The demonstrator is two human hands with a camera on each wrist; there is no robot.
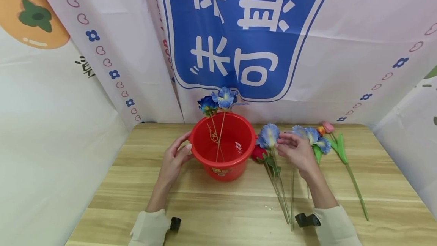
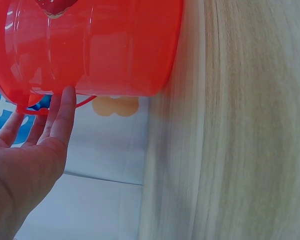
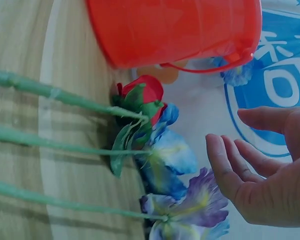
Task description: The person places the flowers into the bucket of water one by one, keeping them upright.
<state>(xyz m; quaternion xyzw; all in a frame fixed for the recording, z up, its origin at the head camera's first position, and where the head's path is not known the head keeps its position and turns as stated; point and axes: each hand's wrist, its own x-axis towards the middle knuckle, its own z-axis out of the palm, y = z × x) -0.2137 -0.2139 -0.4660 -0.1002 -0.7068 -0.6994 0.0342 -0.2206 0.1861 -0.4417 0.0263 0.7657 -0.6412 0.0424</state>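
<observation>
A red plastic bucket [image 1: 238,168] stands on the wooden table, holding a blue rose [image 1: 207,103] and a pale blue iris [image 1: 225,98] whose stems cross inside. My left hand [image 1: 175,158] touches the bucket's left side, thumb at the rim and fingers straight against the outer wall near the handle. To the right of the bucket, my right hand [image 1: 297,153] hovers with its fingers apart and nothing between them. Close to its fingertips lies a blue iris [image 1: 269,134], beside a red rose [image 1: 258,154]. The right wrist view shows their green stems and a purple-blue iris [image 3: 207,195].
More blue irises [image 1: 312,136] lie beyond my right hand, with a small orange flower [image 1: 321,130] and a pink tulip [image 1: 328,126] at the far right. A printed cloth backdrop [image 1: 341,67] hangs right behind the table's back edge.
</observation>
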